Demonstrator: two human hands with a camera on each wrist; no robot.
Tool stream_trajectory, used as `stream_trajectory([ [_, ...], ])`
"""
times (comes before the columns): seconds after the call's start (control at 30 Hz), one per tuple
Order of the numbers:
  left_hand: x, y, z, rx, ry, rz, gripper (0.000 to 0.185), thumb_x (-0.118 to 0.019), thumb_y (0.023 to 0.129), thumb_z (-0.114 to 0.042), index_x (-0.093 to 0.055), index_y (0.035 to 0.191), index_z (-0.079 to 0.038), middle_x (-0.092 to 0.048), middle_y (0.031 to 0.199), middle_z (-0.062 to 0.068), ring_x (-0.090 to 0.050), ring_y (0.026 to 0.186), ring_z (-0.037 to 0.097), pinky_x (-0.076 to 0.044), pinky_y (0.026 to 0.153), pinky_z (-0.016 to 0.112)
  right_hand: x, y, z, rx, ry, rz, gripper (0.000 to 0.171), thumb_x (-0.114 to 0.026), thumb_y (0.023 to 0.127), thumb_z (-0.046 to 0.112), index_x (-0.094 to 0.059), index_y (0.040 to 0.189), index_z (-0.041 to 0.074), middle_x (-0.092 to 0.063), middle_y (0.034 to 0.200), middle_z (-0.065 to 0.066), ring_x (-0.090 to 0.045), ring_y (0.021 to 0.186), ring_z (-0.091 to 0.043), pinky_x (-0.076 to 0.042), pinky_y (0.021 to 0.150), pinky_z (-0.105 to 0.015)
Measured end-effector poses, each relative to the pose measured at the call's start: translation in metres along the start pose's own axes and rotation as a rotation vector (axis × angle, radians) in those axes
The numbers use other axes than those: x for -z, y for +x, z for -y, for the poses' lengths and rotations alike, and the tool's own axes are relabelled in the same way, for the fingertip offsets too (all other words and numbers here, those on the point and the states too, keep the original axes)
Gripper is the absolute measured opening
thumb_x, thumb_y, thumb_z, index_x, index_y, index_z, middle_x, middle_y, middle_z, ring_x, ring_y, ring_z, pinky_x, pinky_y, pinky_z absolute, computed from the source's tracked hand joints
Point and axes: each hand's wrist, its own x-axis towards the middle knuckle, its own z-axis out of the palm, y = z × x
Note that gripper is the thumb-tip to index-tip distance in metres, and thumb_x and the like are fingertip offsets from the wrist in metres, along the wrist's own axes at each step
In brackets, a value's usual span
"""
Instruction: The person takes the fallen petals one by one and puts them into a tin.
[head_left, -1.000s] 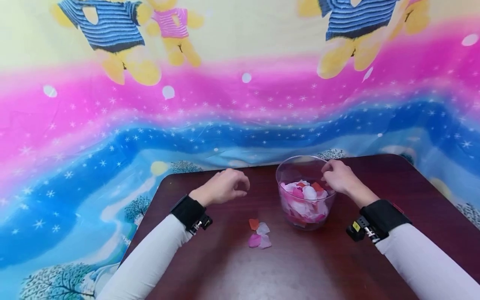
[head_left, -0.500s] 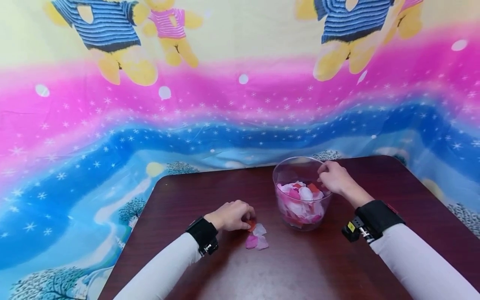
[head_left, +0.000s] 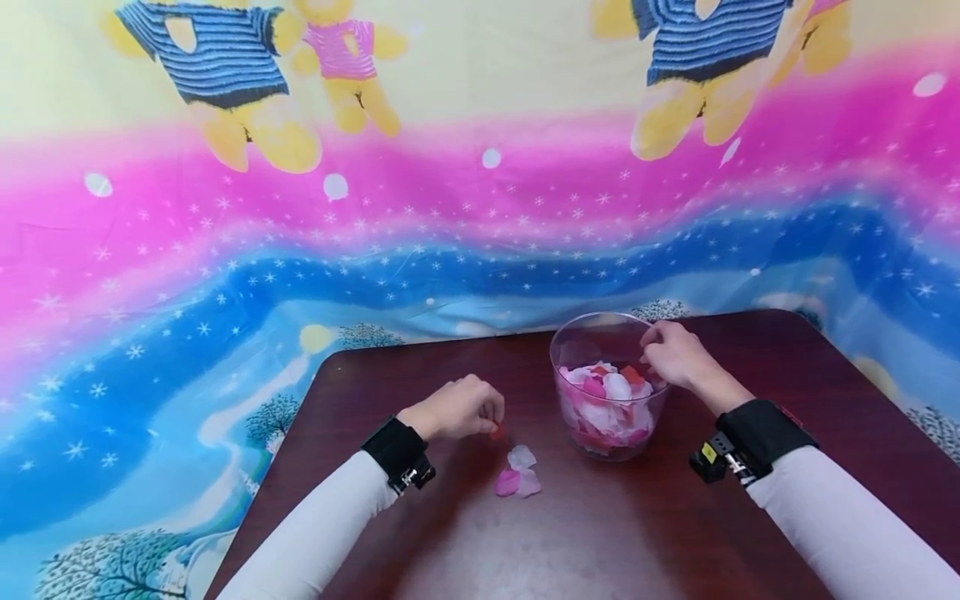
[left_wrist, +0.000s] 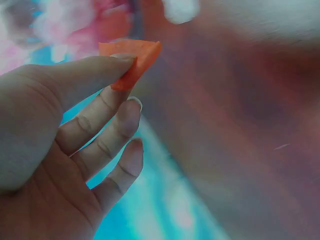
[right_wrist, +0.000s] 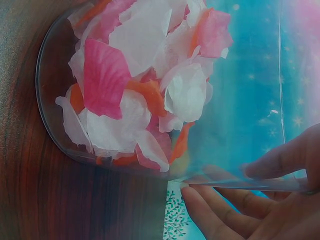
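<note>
An orange fabric petal (left_wrist: pixel 131 62), thin and soft-edged, is pinched between thumb and forefinger of the left hand (head_left: pixel 456 408) just above the dark wooden table (head_left: pixel 600 533), apparently mid-pickup and due a gentle carry to the clear plastic bowl (head_left: pixel 581 337) of petals, its rim gripped by the right hand (head_left: pixel 675 354).

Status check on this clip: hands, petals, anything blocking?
Left hand pinches an orange petal, lifted off the table. Right hand grips the clear bowl rim. Loose petals lie beside the bowl. Nothing blocking.
</note>
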Motion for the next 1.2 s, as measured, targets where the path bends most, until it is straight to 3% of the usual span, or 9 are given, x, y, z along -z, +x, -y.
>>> stream_trajectory([
  [0.23, 0.053, 0.018, -0.032, -0.065, 0.049, -0.127, 0.006, -0.076, 0.093, -0.014, -0.076, 0.090, -0.019, -0.070, 0.078, -0.011, -0.063, 0.072, 0.001, -0.052, 0.068, 0.024, 0.001, -0.002, -0.007, -0.013, 0.000, -0.003, 0.043, -0.039, 0.101, 0.010, -0.046, 0.134, -0.017, -0.061, 0.121, -0.037, -0.065, 0.105, -0.048, -0.059, 0.081, -0.049],
  [0.4, 0.083, 0.044, -0.059, -0.141, 0.097, -0.187, 0.004, -0.076, 0.094, -0.015, -0.077, 0.092, -0.018, -0.068, 0.078, -0.010, -0.060, 0.071, 0.003, -0.050, 0.066, 0.021, 0.005, -0.003, -0.010, -0.014, -0.007, -0.011, 0.042, -0.039, 0.102, 0.011, -0.046, 0.133, -0.016, -0.061, 0.120, -0.036, -0.065, 0.105, -0.047, -0.059, 0.081, -0.048],
  [0.5, 0.093, 0.063, -0.074, -0.168, 0.119, -0.188, 0.003, -0.074, 0.096, -0.018, -0.077, 0.097, -0.018, -0.068, 0.082, -0.009, -0.060, 0.075, 0.004, -0.050, 0.068, 0.020, 0.008, -0.003, -0.011, -0.009, -0.006, -0.015, 0.042, -0.039, 0.102, 0.011, -0.046, 0.133, -0.017, -0.061, 0.120, -0.036, -0.065, 0.105, -0.047, -0.058, 0.083, -0.050],
  [0.63, 0.096, 0.087, -0.091, -0.190, 0.126, -0.146, 0.004, -0.073, 0.097, -0.022, -0.076, 0.097, -0.019, -0.068, 0.085, -0.010, -0.060, 0.079, 0.005, -0.049, 0.070, 0.021, 0.008, -0.002, -0.010, -0.005, 0.001, -0.009, 0.042, -0.039, 0.102, 0.010, -0.046, 0.133, -0.017, -0.061, 0.120, -0.037, -0.066, 0.104, -0.047, -0.058, 0.080, -0.048],
  [0.87, 0.088, 0.120, -0.110, -0.215, 0.158, -0.093, 0.005, -0.074, 0.096, -0.024, -0.075, 0.093, -0.021, -0.066, 0.081, -0.011, -0.060, 0.078, 0.004, -0.049, 0.068, 0.022, 0.003, 0.001, -0.006, -0.013, 0.009, -0.013, 0.040, -0.039, 0.102, 0.009, -0.048, 0.131, -0.016, -0.063, 0.117, -0.034, -0.066, 0.101, -0.044, -0.058, 0.075, -0.044],
  [1.03, 0.082, 0.131, -0.114, -0.209, 0.185, -0.065, 0.006, -0.073, 0.096, -0.023, -0.074, 0.090, -0.021, -0.064, 0.079, -0.010, -0.059, 0.077, 0.004, -0.048, 0.067, 0.023, 0.002, 0.000, -0.002, -0.015, 0.013, -0.015, 0.039, -0.039, 0.100, 0.009, -0.048, 0.130, -0.015, -0.064, 0.114, -0.031, -0.066, 0.099, -0.042, -0.057, 0.073, -0.041],
  [1.2, 0.082, 0.134, -0.114, -0.204, 0.188, -0.062, 0.005, -0.075, 0.095, -0.024, -0.074, 0.091, -0.021, -0.065, 0.080, -0.010, -0.060, 0.078, 0.004, -0.049, 0.069, 0.023, 0.003, -0.001, 0.000, -0.015, 0.018, -0.022, 0.038, -0.040, 0.100, 0.009, -0.049, 0.128, -0.014, -0.064, 0.113, -0.029, -0.066, 0.098, -0.039, -0.057, 0.071, -0.039],
])
